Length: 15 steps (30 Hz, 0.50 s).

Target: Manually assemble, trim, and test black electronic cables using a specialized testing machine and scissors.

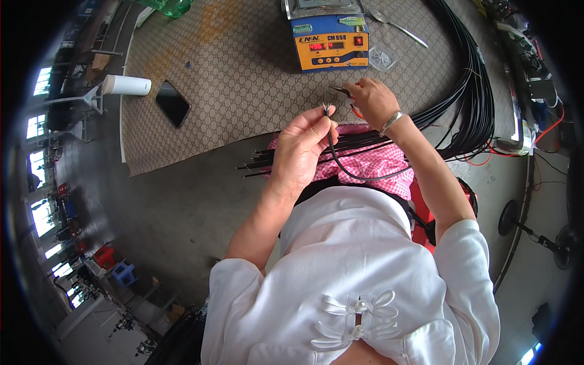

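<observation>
My left hand (299,146) pinches a black cable (340,173) just below its end, between thumb and fingers. Short thin wires fan out from that stripped end, pointing up. From there the cable loops down and to the right over my lap. My right hand (373,100) is closed around a small pair of pliers with red handles (357,112). Their dark jaws point left, a little above and to the right of the wire ends and apart from them. Whether the jaws are open I cannot make out.
A blue and yellow box with a red display (331,48) stands on the patterned tabletop (237,79). Around it lie a spoon (401,29), a clear plastic bag (382,58), a phone (173,104) and a white bottle (126,85). A black cable bundle (477,112) crosses pink checked cloth (389,173).
</observation>
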Each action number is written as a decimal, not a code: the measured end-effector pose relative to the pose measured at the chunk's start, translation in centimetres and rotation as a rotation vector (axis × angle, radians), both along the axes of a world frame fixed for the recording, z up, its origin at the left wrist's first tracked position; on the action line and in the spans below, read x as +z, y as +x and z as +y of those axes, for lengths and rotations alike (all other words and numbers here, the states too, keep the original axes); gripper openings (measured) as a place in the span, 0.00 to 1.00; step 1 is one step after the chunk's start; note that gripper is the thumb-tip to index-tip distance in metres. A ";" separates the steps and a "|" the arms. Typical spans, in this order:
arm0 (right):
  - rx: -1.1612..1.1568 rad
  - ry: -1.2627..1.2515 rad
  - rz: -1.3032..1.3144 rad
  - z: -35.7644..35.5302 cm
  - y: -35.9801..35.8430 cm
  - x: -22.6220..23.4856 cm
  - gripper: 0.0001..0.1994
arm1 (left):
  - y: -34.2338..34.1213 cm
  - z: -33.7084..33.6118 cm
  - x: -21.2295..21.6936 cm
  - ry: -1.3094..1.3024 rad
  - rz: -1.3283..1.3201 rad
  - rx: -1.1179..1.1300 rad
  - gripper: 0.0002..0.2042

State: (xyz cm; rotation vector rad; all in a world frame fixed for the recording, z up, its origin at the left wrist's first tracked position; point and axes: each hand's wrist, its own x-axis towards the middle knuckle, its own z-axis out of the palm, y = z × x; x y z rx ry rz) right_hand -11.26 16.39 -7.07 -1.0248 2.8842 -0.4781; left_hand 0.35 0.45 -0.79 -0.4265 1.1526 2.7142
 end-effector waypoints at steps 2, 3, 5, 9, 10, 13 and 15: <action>-0.001 0.020 0.087 -0.2 -0.5 -0.8 0.15 | 0.0 0.0 0.0 -0.001 0.001 -0.013 0.10; 0.001 0.030 0.130 -0.3 -0.6 -0.9 0.15 | 0.0 0.0 0.1 -0.002 -0.002 -0.008 0.10; -0.041 -0.023 0.169 -0.3 -0.1 -0.8 0.14 | 0.0 0.1 0.2 -0.005 -0.006 0.000 0.09; 0.014 -0.286 0.167 0.2 0.7 0.6 0.11 | 0.0 0.1 0.3 -0.014 0.000 0.013 0.09; -0.018 -0.396 -0.099 0.5 1.3 1.6 0.10 | 0.0 0.1 0.2 -0.014 0.004 0.015 0.09; -0.025 -0.816 -0.890 1.8 4.0 4.2 0.16 | -0.4 0.6 0.2 -0.019 0.013 0.017 0.09; 0.127 -0.790 -0.947 2.4 5.9 5.8 0.14 | -0.7 1.0 0.2 -0.039 0.020 -0.001 0.09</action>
